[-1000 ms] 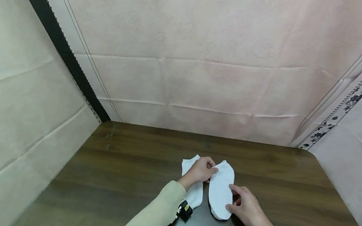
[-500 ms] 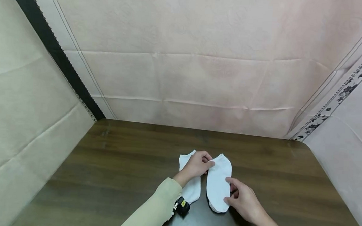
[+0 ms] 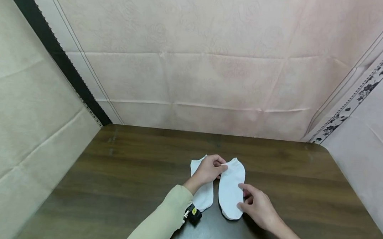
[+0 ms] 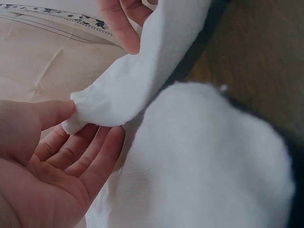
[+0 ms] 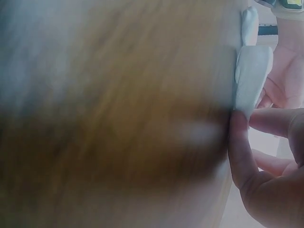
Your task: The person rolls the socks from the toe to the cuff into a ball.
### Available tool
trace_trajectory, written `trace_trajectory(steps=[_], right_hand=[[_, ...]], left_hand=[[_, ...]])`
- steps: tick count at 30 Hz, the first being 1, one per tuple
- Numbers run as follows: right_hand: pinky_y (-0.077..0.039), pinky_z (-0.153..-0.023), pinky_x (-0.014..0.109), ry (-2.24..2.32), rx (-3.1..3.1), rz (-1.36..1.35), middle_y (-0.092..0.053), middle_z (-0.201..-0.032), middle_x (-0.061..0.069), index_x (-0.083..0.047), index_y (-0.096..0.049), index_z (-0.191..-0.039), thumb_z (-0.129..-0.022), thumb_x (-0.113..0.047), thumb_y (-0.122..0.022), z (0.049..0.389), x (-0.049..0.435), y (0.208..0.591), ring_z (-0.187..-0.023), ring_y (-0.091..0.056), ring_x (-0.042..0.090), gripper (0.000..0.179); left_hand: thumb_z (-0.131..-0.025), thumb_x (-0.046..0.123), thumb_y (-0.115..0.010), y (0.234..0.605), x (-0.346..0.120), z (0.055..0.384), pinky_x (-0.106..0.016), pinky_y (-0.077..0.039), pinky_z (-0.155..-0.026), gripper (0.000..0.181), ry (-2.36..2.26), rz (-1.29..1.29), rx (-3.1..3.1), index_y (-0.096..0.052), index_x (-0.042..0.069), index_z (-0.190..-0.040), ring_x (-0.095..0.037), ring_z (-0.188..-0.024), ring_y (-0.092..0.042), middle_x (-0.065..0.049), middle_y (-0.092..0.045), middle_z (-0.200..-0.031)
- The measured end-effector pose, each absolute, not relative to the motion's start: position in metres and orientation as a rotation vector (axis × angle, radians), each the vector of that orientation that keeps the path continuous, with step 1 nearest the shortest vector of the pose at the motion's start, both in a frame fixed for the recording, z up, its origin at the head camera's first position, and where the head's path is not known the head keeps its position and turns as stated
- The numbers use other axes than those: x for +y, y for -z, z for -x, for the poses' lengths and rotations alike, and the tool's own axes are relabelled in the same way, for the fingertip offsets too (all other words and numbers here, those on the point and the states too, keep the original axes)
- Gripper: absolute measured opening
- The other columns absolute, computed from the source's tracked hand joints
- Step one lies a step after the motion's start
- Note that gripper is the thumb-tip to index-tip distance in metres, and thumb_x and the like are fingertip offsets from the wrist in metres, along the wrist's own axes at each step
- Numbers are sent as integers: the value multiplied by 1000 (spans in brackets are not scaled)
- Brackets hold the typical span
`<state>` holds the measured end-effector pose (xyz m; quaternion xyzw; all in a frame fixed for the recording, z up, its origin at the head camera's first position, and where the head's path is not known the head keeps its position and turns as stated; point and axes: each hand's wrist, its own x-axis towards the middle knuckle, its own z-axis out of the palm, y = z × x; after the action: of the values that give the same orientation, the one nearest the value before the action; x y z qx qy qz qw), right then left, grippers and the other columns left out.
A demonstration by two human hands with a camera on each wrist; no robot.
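Observation:
Two white ankle socks lie side by side on the brown table. My left hand (image 3: 209,169) reaches across the left sock (image 3: 205,195) and pinches the far left corner of the right sock (image 3: 231,192) between thumb and fingers. In the left wrist view, that pinched end of the right sock (image 4: 114,90) lifts into a narrow tip, while the other sock (image 4: 204,156) fills the foreground. My right hand (image 3: 259,208) pinches the right sock's right edge, about halfway down. Thumb and forefinger meet at that edge in the right wrist view, where the sock (image 5: 251,78) stands slightly raised.
The wood-patterned table (image 3: 138,160) reaches back to a pale cloth wall (image 3: 193,80). Cloth also hangs along both sides, with a dark strip (image 3: 59,56) at left and a floral border (image 3: 356,98) at right. A small black device (image 3: 193,215) sits at my left wrist.
The head view has shifted slightly, so the table and socks sit higher in it. Both hands keep the same hold on the right sock, with hardly any movement.

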<state>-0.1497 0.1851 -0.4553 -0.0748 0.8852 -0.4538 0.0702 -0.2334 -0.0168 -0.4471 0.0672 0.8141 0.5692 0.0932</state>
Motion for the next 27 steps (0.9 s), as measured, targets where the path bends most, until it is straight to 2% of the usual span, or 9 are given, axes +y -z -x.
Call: trace_trajectory(steps=[16, 27], right_hand=[[-57, -60, 31, 1595, 2462, 276, -60, -104, 17, 7, -55, -134, -82, 10, -75, 151, 179, 450, -72, -64, 19, 55], [-58, -60, 33, 1673, 2383, 312, -61, -108, 20, 9, -52, -137, -84, 9, -74, 151, 177, 447, -73, -67, 22, 57]], left_hand=[[-97, 17, -70, 444, -28, 235, -31, -56, -58, 9, -1791, -130, 2404, -70, 9, -102, -17, -61, -62, -1, -67, -89], [-97, 16, -69, 440, -34, 233, -35, -57, -58, 11, -1822, -99, 2381, -70, 9, -105, -18, -63, -63, -2, -69, -94]])
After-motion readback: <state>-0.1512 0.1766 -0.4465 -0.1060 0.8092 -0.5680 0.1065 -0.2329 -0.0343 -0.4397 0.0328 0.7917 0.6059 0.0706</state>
